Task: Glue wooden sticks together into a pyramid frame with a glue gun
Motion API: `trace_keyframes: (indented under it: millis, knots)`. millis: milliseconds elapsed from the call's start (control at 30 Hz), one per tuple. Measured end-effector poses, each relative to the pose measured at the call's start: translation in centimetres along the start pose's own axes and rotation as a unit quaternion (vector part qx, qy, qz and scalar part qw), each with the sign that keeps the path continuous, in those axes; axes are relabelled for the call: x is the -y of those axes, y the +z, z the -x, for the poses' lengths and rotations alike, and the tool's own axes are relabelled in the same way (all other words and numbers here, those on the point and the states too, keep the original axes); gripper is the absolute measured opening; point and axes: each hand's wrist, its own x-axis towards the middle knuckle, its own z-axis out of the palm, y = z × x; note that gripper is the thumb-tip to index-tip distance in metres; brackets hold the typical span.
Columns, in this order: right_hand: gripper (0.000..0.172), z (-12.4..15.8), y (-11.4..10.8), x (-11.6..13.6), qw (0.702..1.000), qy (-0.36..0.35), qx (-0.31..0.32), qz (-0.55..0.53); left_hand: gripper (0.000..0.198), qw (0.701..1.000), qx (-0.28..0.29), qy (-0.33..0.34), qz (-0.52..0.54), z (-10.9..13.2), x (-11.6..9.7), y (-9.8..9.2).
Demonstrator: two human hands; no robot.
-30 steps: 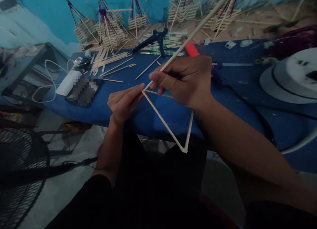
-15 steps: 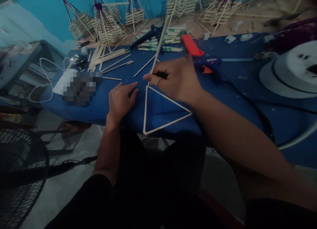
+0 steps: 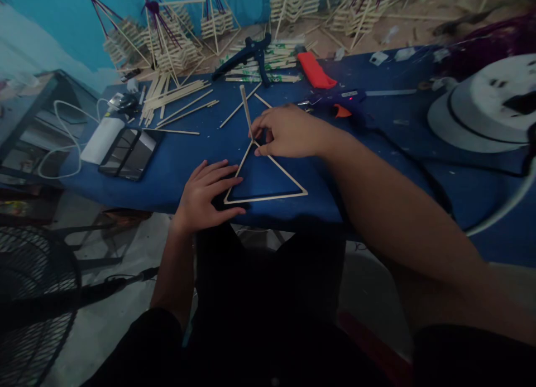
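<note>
A triangle of thin pale sticks [image 3: 268, 197] lies flat near the front edge of the blue table [image 3: 188, 152]. My right hand [image 3: 285, 131] pinches a long stick [image 3: 246, 110] at the triangle's top corner, and the stick rises up and away from me. My left hand [image 3: 207, 196] lies with fingers spread flat on the table, its fingertips touching the triangle's lower left corner.
Loose sticks [image 3: 176, 99] lie at the back left beside a phone [image 3: 128, 152] and a white charger. A blue glue gun [image 3: 345, 103], a red item [image 3: 315, 70] and a dark clamp tool [image 3: 247, 55] sit behind. Stick structures [image 3: 167, 46] stand on the floor; a white spool [image 3: 486, 108] sits right.
The triangle, held up in the air before, has been turned and laid flat on the table. My left hand let go of its corner and now rests open beside it.
</note>
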Motion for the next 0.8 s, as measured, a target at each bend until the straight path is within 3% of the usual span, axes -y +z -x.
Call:
trace_keyframes:
  millis: [233, 433, 533, 667, 700, 800]
  knots:
    - [0.021, 0.3, -1.1, -0.9, 1.000, 0.000, 0.009, 0.015, 0.033, 1.000, -0.020, 0.019, 0.011, -0.8, 1.7, -0.5]
    - [0.013, 0.2, -1.1, -1.5, 0.999, 0.021, -0.024, 0.028, 0.035, 0.999, 0.008, 0.019, -0.044, -2.9, 5.1, -2.7]
    - [0.017, 0.5, -2.1, -1.0, 0.994, 0.049, -0.092, 0.013, 0.036, 0.997, -0.008, -0.009, -0.072, -2.9, 5.2, -3.2]
    - [0.005, 1.2, -4.9, -0.9, 0.960, 0.114, -0.257, -0.017, 0.040, 0.993, -0.060, -0.032, -0.093, -2.4, 3.9, -2.5]
    - [0.003, 1.3, -5.6, -1.1, 0.953, 0.113, -0.280, -0.034, 0.043, 0.992, -0.066, -0.037, -0.099, -2.5, 3.6, -2.2]
    - [0.022, 1.7, -6.8, -1.4, 0.950, 0.097, -0.286, -0.078, 0.051, 0.988, -0.072, -0.059, -0.122, -3.2, 2.6, -1.5]
